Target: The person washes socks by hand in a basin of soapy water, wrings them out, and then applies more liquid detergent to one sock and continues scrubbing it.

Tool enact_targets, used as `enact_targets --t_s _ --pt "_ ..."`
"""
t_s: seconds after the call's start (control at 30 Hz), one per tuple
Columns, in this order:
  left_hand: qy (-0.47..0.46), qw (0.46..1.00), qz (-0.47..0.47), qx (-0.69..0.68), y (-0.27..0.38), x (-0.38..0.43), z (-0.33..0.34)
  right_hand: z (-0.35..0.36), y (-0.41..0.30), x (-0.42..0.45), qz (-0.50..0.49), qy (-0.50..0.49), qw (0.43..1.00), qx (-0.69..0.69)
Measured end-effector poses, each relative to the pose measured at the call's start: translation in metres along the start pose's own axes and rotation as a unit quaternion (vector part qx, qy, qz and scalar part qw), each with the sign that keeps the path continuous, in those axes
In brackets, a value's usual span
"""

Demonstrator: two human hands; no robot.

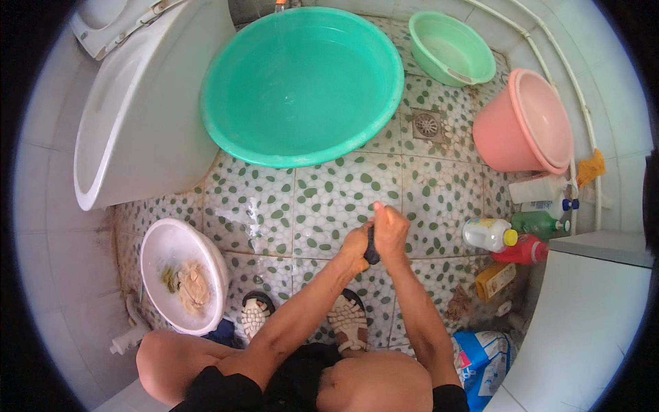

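Note:
Both my hands are pressed together around a small dark, bunched cloth (371, 248) above the tiled floor. My left hand (356, 242) grips it from one side. Against it, my right hand (391, 230) is clenched on the same cloth, thumb pointing up. Most of the cloth is hidden inside my fists, so its shape cannot be told. Beyond my hands stands a large green plastic basin (304, 158) holding water. To the left, a pale pink basin (219, 257) contains a wet beige cloth (193, 288) and a smaller olive-coloured piece (169, 278).
A white toilet (170, 113) stands at the left. A light green basin (448, 46), a floor drain (426, 124) and a pink bucket (497, 129) are at the far right. Several bottles, including a white one with a yellow cap (486, 234), line the right beside a white cabinet (582, 314).

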State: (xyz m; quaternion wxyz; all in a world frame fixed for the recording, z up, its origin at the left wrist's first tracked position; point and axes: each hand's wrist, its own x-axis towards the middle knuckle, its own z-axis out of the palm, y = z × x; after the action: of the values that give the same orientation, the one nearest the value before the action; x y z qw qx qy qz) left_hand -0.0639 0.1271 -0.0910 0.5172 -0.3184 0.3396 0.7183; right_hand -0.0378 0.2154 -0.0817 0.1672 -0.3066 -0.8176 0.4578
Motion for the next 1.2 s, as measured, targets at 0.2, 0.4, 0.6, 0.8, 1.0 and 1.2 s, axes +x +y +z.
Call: enact_targets --t_s 0.2,0.4,0.6,0.8,1.0,1.2 --pt "-0.201 0.977 0.038 -0.068 0.019 0.036 -0.05 0.033 -0.037 -0.032 -0.236 0.002 0.965 -0.113" --pt "-0.048 0.998 0.027 0.006 0.033 0.029 -0.019 0.018 -0.027 -0.011 -0.185 0.056 0.98 -0.041" --pt "0.006 0.997 0.024 0.075 0.032 0.022 0.009 0.008 -0.015 0.023 -0.031 0.025 0.999 0.015" --pt "-0.034 0.938 0.235 0.252 0.058 -0.017 0.052 -0.006 -0.017 0.034 0.052 -0.027 0.988 0.146" --pt "0.008 0.9 0.336 0.278 0.066 -0.006 0.05 -0.021 -0.054 0.036 0.181 -0.124 0.967 0.128" --pt "0.054 0.977 0.133 0.157 0.076 -0.017 0.059 -0.009 -0.054 0.035 -0.037 0.02 0.999 -0.011"
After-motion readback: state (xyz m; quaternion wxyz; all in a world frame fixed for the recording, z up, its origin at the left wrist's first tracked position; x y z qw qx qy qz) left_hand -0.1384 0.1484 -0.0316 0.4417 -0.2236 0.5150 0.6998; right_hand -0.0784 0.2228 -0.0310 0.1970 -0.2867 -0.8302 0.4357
